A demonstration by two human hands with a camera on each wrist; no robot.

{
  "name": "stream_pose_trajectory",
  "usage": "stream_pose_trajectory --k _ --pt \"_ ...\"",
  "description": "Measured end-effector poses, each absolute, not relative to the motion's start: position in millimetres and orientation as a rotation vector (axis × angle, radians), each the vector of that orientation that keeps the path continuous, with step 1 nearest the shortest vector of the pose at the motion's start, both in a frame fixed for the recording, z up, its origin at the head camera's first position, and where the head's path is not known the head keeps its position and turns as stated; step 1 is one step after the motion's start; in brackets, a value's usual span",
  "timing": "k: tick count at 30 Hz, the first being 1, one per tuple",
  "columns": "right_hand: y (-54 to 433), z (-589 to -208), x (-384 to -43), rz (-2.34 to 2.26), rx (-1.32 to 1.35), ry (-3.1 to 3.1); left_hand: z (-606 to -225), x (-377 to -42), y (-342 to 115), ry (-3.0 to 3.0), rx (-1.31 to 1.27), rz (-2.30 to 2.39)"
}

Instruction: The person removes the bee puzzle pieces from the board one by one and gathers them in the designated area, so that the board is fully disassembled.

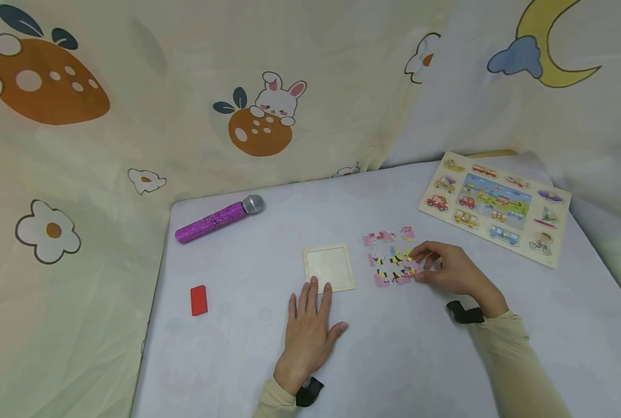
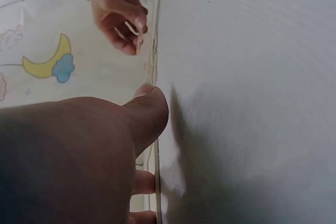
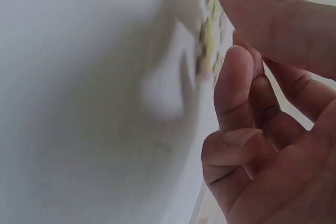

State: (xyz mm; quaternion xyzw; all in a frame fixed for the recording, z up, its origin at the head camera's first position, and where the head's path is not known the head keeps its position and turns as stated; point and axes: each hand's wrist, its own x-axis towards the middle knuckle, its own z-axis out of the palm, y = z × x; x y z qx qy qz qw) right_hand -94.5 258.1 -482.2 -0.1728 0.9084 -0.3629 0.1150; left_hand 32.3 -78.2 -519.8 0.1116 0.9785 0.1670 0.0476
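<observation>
A square pale puzzle tray (image 1: 329, 261) with a raised rim lies mid-table. My left hand (image 1: 309, 334) lies flat with its fingers straight, its fingertips over the tray's near edge. To the tray's right are several small pink, yellow and black puzzle pieces (image 1: 386, 237) in loose rows. At the right side of these rows, my right hand (image 1: 448, 268) pinches one pink puzzle piece (image 1: 412, 266) between thumb and fingers. The left wrist view shows this right hand (image 2: 118, 14) with a thin edge at its fingertips. In the right wrist view, the fingers largely hide the held piece.
A purple microphone (image 1: 213, 222) with a silver head lies at the back left. A red block (image 1: 198, 300) sits near the left edge. At the back right is a vehicle picture board (image 1: 477, 232). A patterned cloth (image 1: 185, 116) hangs behind the white table (image 1: 227, 360).
</observation>
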Motion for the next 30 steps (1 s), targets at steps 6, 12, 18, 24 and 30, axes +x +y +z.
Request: stream_pose_trajectory --k 6,12,18,24,30 --pt "270.5 -486.0 -94.4 -1.019 -0.444 2.642 -519.6 32.2 -79.3 2.988 0.339 0.499" --pt "273.8 -489.1 -91.5 -0.996 -0.408 2.625 -519.6 31.6 -79.1 2.993 0.343 0.491" --pt "275.2 -492.0 -90.6 -0.977 -0.401 2.640 -520.8 31.6 -79.0 3.000 0.345 0.466" --pt "276.1 -493.5 -90.9 -0.970 -0.389 2.640 -522.8 32.1 -79.4 3.004 0.348 0.470" --pt "277.3 -493.5 -89.6 -0.987 -0.390 2.644 -523.8 32.5 -79.1 3.004 0.349 0.475"
